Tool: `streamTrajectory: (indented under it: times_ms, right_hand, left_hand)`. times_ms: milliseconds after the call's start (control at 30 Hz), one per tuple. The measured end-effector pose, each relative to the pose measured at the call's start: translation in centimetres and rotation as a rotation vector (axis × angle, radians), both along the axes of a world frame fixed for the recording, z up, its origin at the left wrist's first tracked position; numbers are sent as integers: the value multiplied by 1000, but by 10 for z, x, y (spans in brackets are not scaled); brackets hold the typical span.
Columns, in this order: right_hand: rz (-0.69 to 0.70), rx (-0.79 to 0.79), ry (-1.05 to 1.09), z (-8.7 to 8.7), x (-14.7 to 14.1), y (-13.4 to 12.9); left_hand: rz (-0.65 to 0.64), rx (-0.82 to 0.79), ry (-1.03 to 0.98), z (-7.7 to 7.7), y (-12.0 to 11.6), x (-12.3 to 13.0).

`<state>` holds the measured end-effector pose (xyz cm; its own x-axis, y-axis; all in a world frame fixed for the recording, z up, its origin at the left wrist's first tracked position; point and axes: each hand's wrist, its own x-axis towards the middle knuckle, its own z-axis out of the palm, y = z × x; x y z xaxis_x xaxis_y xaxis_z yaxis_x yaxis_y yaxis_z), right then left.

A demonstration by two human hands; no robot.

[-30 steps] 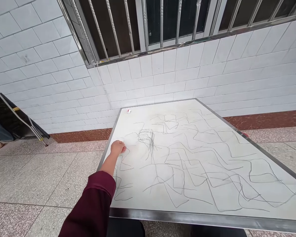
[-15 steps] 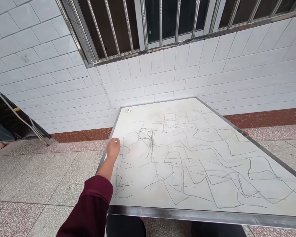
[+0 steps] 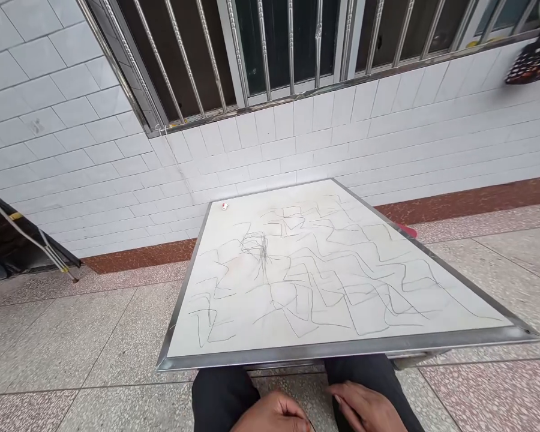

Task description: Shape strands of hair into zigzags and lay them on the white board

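Note:
My left hand (image 3: 274, 413) is low in the view, below the board's front edge, with its fingers curled. A thin dark bit shows by its fingertips, too small to name. To its right, my right hand (image 3: 368, 408) lies over my dark-trousered thigh, fingers loosely stretched towards the left and nothing visible in them. Both hands are cut off by the lower frame edge. In front of me is a whitish board (image 3: 279, 336) with a grey metal rim, covered in thin dark wavy lines and one dense scribble. A small white and red item (image 3: 225, 206) sits at its far left corner.
Behind the board stands a white tiled wall (image 3: 252, 144) with a barred window (image 3: 290, 48). A crutch (image 3: 40, 240) leans at the far left. Something dark and patterned (image 3: 533, 63) hangs at the upper right. A red object (image 3: 407, 230) shows beyond the board's right edge.
The left hand has left the board's left edge and come back down near my lap. My right hand has come into view. The view has shifted to the right.

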<state>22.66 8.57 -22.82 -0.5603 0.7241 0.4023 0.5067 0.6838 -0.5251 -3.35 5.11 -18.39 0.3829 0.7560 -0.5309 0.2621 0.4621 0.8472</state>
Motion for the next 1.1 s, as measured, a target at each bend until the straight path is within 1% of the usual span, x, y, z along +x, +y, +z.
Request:
streamTrajectory:
  times_ms: [33, 100, 167, 200, 267, 367, 467, 600, 700, 833, 1000, 1100]
  right_hand:
    - [-4, -16, -14, 2, -2, -2]
    - [-14, -48, -46, 5, -5, -4]
    - [-27, -65, -73, 9, -6, -7]
    - [-31, -66, -79, 11, -7, -7]
    - [-35, -61, -80, 14, -7, -8]
    - [-35, -43, -81, 17, -7, -9]
    - [-45, -9, -79, 19, -8, -9]
    - [-48, 27, -72, 20, -9, -9]
    - [-40, 12, -89, 20, -9, -8]
    - [-23, -14, -93, 21, -10, -7]
    - [-11, -10, -56, 23, -13, -8]
    - [11, 30, 0, 31, -14, -10]
  left_hand:
    - [41, -4, 26, -16, 1, 0]
    - [154, 33, 82, -40, 7, -3]
    - [243, 84, 131, -55, 12, -7]
    - [261, 99, 154, -61, 14, -9]
    - [249, 114, 198, -69, 14, -11]
    - [151, 125, 281, -77, 9, -9]
    - [17, 171, 384, -78, 2, -7]
    - [-155, 257, 491, -69, -2, -7]
    - [-240, 288, 542, -62, -3, -7]
    - [-307, 308, 589, -58, -4, -6]
    - [-350, 325, 610, -54, -4, -5]
    - [-365, 327, 615, -52, -6, -5]
